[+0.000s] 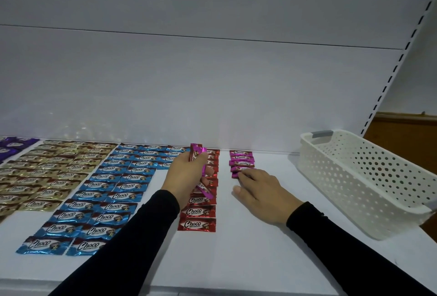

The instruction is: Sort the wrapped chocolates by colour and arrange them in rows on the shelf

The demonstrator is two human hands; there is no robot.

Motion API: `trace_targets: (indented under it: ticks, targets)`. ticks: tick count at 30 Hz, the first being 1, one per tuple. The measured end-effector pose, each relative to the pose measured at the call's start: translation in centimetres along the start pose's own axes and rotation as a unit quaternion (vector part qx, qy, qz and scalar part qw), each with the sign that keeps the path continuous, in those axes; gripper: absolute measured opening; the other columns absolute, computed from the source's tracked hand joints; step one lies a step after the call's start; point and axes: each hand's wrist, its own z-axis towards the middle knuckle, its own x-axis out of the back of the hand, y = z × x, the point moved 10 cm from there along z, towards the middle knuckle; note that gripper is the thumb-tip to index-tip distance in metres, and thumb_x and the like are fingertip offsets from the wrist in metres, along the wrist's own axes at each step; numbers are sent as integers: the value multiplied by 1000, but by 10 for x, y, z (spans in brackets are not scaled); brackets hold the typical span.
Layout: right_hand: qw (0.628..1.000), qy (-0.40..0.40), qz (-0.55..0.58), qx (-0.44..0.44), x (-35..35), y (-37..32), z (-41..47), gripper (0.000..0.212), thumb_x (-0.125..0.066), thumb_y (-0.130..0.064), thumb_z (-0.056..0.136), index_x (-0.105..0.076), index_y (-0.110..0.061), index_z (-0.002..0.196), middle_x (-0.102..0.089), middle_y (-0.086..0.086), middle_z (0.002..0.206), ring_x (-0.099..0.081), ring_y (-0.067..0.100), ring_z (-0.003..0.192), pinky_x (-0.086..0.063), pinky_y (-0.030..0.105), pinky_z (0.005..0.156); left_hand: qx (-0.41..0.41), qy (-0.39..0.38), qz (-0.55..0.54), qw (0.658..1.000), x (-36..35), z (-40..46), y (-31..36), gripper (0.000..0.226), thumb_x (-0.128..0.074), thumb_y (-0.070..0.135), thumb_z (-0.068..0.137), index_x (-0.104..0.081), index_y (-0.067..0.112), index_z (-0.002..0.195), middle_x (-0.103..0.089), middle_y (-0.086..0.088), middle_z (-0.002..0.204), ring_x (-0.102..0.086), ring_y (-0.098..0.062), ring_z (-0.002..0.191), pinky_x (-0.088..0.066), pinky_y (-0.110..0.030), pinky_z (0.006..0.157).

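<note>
Left hand [186, 175] grips spare pink chocolates [198, 153] above the red row [197, 213], right hand [257, 191] presses one with spread fingers onto the shelf's [260, 260] pink row [241, 159]; we fear a slip skewing its neighbours.

Shelf [236, 260]: lying under the basket and everything else.
Basket [354, 177]: sitting at an angle on the shelf's right end.
Short column [241, 157]: lying just left of the basket, at the back.
Right hand [260, 191]: resting left of the basket, fingertips touching the short column's near end.
Long column [197, 211]: running back to front, further left of the basket than the short column, apart from it.
Left hand [186, 175]: hovering over the long column, gripping a stack [198, 153].
Middle block [128, 185]: lying further from the basket, beside the long column.
Wide block [42, 175]: lying further left again, just beside the middle block.
Edge batch [14, 146]: lying furthest from the basket, at the back, cut off by the frame.
</note>
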Motion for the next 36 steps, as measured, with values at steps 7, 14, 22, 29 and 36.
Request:
trace_targets:
  ticks: [7,14,22,29,36]
  targets:
    - [976,78,202,-28,34,-17,-13,27,-43,-42,102,-63,-29,113,-59,-15,116,-53,1,107,-41,23,93,-4,-9,-24,1000,-3,-3,-1,14,-53,29,103,-61,18,101,-74,-7,85,-59,-12,52,-55,-32,56]
    - [881,46,460,-97,30,-39,-27,30,-84,-30,76,-63,-22,96,-71,-3,92,-70,15,76,-56,30,70,-56,-12,-29,998,-19,-20,3,21,-51,30,103,-62,13,107,-75,-4,90,-66,-16,63,-57,-38,69]
    - [961,112,251,0,57,-40,-39,13,-72,-16,85,-70,-22,97,-68,-20,83,-64,5,77,-48,13,71,-46,-5,-54,997,-22,-29,-1,16,-49,29,104,-59,18,111,-75,-4,96,-71,-16,70,-56,-28,55]
    - [996,71,60,-2,39,-1,-42,18,-53,-32,93,-66,-20,92,-67,-5,83,-59,12,79,-50,34,76,33,30,-113,993,-1,-23,-10,30,-50,20,104,-52,11,132,-70,-13,98,-67,-19,70,-55,-23,48]
    - [998,51,24,-7,20,21,-26,24,-48,-25,98,-69,-13,98,-68,-2,99,-59,19,95,-49,37,86,31,26,-90,995,-2,-24,-11,32,-49,21,104,-52,11,135,-71,-13,94,-66,-18,67,-54,-23,49]
